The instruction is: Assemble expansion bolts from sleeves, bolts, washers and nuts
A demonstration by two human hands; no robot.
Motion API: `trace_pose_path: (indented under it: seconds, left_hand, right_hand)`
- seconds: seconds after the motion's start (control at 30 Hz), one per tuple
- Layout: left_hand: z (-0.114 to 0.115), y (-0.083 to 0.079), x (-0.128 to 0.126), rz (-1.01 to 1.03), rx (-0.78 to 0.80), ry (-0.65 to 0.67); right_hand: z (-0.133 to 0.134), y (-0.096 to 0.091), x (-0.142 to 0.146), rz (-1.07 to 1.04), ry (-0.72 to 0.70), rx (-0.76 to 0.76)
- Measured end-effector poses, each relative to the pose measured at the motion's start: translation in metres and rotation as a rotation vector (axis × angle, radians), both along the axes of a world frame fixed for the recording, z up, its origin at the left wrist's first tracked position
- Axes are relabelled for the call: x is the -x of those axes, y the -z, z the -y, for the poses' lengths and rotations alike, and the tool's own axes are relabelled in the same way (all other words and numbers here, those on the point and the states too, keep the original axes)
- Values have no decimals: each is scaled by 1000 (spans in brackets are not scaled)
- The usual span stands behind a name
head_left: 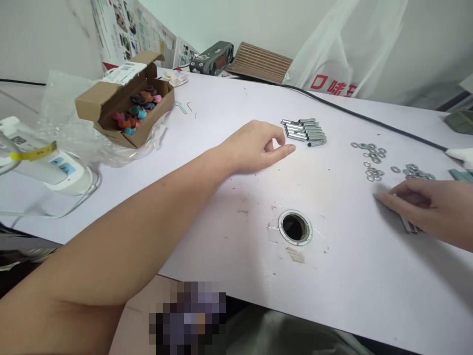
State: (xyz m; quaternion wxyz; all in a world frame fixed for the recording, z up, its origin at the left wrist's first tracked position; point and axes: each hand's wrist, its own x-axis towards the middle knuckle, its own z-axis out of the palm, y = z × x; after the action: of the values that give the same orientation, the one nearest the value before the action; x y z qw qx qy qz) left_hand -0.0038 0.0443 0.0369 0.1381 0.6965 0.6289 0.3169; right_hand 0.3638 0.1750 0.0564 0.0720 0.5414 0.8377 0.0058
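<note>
My left hand (256,147) rests on the white table beside a bunch of short silver metal tubes (305,132). Its fingers curl toward the tubes' left ends, with the thumb stretched out apart from them and nothing visible in the gap. At the right, my right hand (432,207) is curled over more metal tubes (408,225), whose ends stick out below the fingers; the rest of them is hidden by the hand. Just beyond it lie small spring washers (374,174), a group of metal rings (371,150) and flat washers (416,171).
A round hole with a metal rim (281,231) opens in the table (229,261). On the left stand a cardboard box (155,116) of colourful caps and a white device (70,172). A black cable (365,118) crosses the back, near a white plastic bag (340,54).
</note>
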Motion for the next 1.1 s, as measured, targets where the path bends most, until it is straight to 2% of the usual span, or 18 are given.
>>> trace_pose_path:
  seconds: [0.1, 0.2, 0.27, 0.37, 0.43, 0.5, 0.63, 0.7, 0.8, 0.9, 1.0, 1.1]
  left_hand:
    - [-2, 1, 2, 4, -26, 10]
    - [-3, 4, 3, 12, -41, 29]
    - [-5, 5, 3, 13, -49, 39]
    - [-5, 5, 3, 2, -54, 46]
    - [-5, 5, 3, -11, -43, 41]
    - [-5, 4, 3, -21, -24, 32]
    - [-4, 2, 2, -35, -10, 22]
    - [-3, -1, 2, -52, -11, 12]
    - [-1, -4, 2, -82, -2, -8]
    - [-1, -6, 5, -106, -6, -12]
    - [-1, -6, 5, -119, -17, -3]
    - [0, -6, 4, -119, -13, -1]
  right_hand:
    - [14, -7, 22, 110, 202, 77]
    - [14, -11, 28, 141, 285, 46]
    - [4, -7, 18, 152, 285, 19]
    - [-16, 2, -3, 144, 215, -26]
    - [-20, 3, -6, 105, 169, -36]
    - [-13, -3, 4, 75, 152, -30]
    - [13, -27, 47, 60, 177, -4]
    - [13, -38, 64, 59, 184, -7]
    - [-7, -50, 72, 78, 214, -15]
    - [-37, -54, 66, 113, 268, -20]
    - [-55, -46, 58, 114, 286, 53]
    - [-61, -33, 52, 107, 266, 97]
